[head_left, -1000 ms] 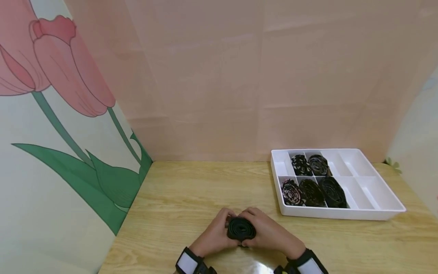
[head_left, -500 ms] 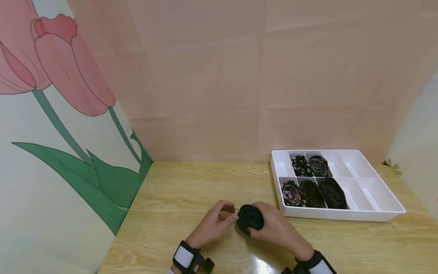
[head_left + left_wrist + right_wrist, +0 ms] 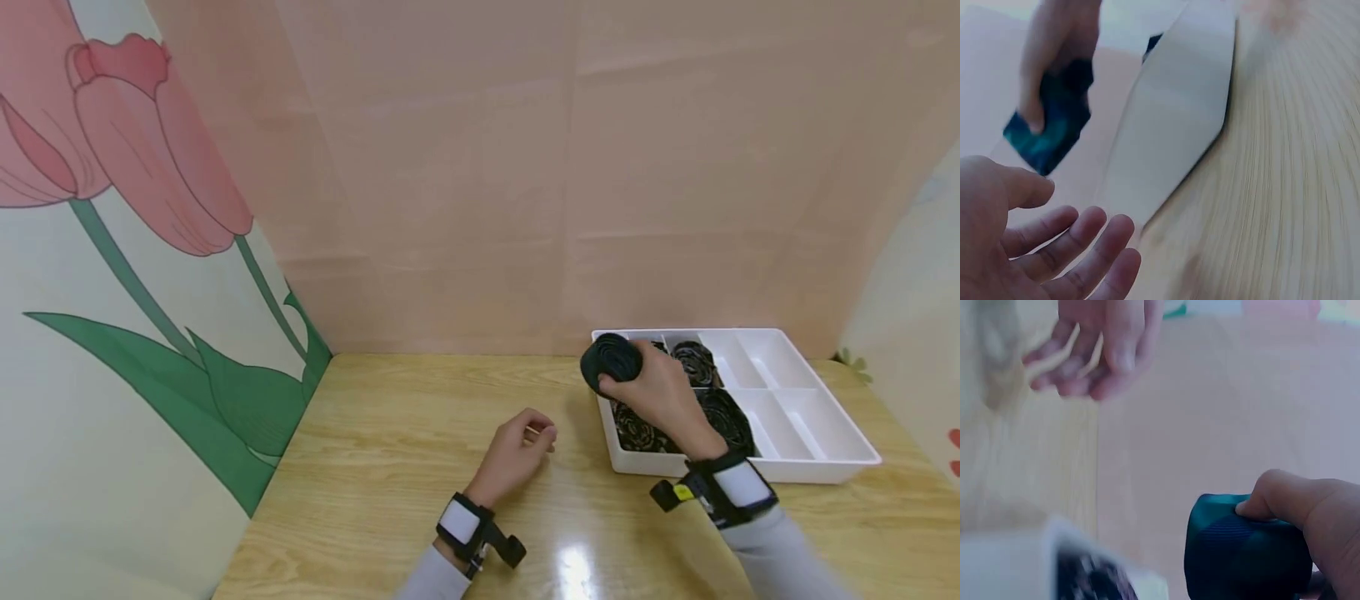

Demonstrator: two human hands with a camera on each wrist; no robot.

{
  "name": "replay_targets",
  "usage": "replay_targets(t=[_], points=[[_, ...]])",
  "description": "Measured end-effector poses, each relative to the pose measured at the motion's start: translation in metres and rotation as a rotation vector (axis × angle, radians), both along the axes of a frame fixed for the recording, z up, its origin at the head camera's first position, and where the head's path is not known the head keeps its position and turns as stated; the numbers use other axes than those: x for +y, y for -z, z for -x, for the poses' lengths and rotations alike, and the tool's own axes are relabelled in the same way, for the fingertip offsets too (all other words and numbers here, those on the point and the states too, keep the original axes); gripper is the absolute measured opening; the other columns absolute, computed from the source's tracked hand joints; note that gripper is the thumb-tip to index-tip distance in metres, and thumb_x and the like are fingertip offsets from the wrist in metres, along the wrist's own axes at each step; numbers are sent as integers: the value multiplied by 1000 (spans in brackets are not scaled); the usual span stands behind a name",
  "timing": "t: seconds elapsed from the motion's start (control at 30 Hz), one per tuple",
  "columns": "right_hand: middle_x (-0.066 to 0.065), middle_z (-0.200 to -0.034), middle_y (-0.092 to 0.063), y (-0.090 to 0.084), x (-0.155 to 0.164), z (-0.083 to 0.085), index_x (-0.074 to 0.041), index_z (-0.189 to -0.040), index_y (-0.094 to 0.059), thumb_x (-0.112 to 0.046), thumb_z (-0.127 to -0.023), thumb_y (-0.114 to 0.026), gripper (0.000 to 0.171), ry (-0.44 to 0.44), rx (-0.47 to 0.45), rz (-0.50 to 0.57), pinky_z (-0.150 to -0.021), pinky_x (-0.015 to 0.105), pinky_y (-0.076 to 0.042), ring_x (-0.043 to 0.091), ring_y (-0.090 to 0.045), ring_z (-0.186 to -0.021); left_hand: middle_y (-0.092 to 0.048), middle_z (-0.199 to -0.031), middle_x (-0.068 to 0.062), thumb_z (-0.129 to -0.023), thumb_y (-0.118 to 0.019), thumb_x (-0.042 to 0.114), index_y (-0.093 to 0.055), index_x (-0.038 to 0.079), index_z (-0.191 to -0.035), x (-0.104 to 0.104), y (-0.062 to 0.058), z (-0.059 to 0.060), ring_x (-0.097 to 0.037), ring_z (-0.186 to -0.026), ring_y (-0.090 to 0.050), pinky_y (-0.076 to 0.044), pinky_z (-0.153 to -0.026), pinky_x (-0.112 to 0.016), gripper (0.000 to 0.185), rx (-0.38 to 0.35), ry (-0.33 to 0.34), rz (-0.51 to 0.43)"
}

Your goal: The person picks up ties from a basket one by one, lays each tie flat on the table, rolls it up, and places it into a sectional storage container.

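1. Table (image 3: pixel 390 467): light wood, with pink backdrop panels behind and a tulip-print panel on the left. Everything sits on its right half.
2. Tray (image 3: pixel 817 454): white, divided into compartments, at the far right of the table. The right-hand compartments show only bare white floor; the rolls are packed into the left ones, one per slot, probably so they keep their coil.
3. Stowed rolls (image 3: pixel 697 360): dark, some patterned, lying coil-face up in the left slots. The right arm hides part of the near row, so I can't give an exact count.
4. Right hand (image 3: pixel 656 392): raised above the tray's far-left corner, fingers and thumb wrapped round a roll (image 3: pixel 611 360). The grasp spans the whole coil, which likely keeps it from unwinding. The right wrist view shows the thumb (image 3: pixel 1279 500) pressed on the roll's (image 3: pixel 1241 550) edge, a firm clamp.
5. Roll: dark, tightly wound, teal-tinted in both wrist views. It is clear of the table, in the right hand, just over the tray's far-left corner, coil face turned toward the left.
6. Left hand (image 3: pixel 517 450): low over the table, near-left of the tray, well apart from the roll. Fingers (image 3: pixel 1085 244) loosely spread and relaxed, holding nothing. Whether it touches the wood, can't tell.
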State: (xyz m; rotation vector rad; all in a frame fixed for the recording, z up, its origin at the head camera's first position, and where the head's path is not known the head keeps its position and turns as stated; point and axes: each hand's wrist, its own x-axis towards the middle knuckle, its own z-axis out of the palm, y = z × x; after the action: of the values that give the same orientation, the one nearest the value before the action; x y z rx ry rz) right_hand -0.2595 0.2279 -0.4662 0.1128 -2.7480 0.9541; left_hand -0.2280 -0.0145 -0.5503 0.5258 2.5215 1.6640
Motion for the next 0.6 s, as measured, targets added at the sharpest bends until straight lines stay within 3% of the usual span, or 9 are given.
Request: replay_targets(t=[0.1, 0.27, 0.43, 0.6], points=[[31, -115, -61, 4, 13, 23, 4, -137, -44, -43, -82, -73, 78, 33, -3, -3, -68, 48, -53, 42, -64, -93, -64, -93, 9, -99, -55, 38, -63, 22, -109, 24, 6, 5, -7, -80, -68, -54, -65, -23, 20, -12, 17, -24], [31, -112, -61, 13, 18, 50, 7, -133, -46, -41, -81, -74, 75, 79, -3, -7, -66, 45, -51, 40, -63, -91, -63, -91, 12, -99, -55, 41, -62, 20, -111, 60, 8, 3, -8, -74, -68, -52, -58, -23, 25, -48, 42, -50], [33, -103, -62, 25, 16, 63, 11, -122, -49, -36, -79, -75, 69, 128, 11, -38, -65, 48, -50, 41, -62, -86, -59, -87, 11, -96, -59, 39, -57, 15, -109, 86, 4, -8, -2, -64, -63, -50, -55, -20, 27, -26, 64, -47], [38, -102, -61, 31, 8, 66, 16, -120, -47, -31, -80, -74, 68, 134, 11, -97, -69, 54, -51, 47, -62, -87, -55, -91, 8, -97, -59, 33, -55, 11, -109, 90, 2, -12, 2, -63, -61, -49, -54, -18, 26, 10, 72, -35]])
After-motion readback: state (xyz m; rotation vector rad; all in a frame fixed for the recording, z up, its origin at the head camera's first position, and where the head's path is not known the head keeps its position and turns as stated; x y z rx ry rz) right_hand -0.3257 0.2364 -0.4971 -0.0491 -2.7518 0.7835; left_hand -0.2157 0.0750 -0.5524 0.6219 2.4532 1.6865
